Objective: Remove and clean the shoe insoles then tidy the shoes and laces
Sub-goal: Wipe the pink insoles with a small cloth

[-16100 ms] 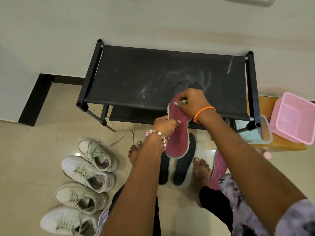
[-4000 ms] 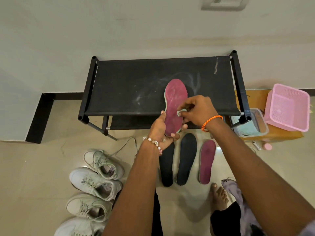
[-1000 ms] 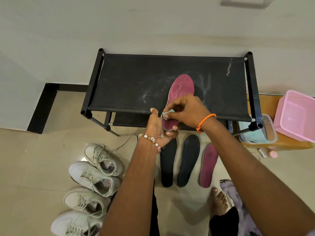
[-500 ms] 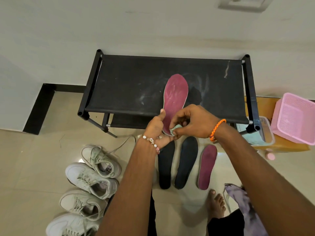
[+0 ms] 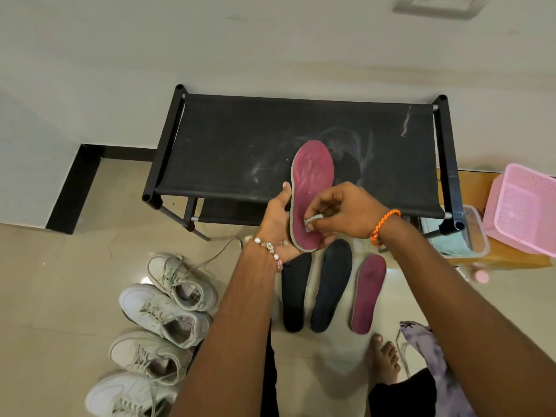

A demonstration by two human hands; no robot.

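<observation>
My left hand [image 5: 278,224] grasps the pink insole [image 5: 310,194] by its left edge above the shoe rack's [image 5: 228,152] near rail; my right hand [image 5: 343,213] pinches a small cloth [image 5: 313,219] against it. Bare floor [image 5: 60,284] lies left of the sneakers [image 5: 164,314].

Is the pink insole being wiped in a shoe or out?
Out: the left hand holds the pink insole up while the right hand wipes it.

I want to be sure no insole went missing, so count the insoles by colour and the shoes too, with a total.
Pink insoles: 2, one held in the left hand at, one on the floor
Black insoles: 2
White shoes: 4
Total: 8
</observation>
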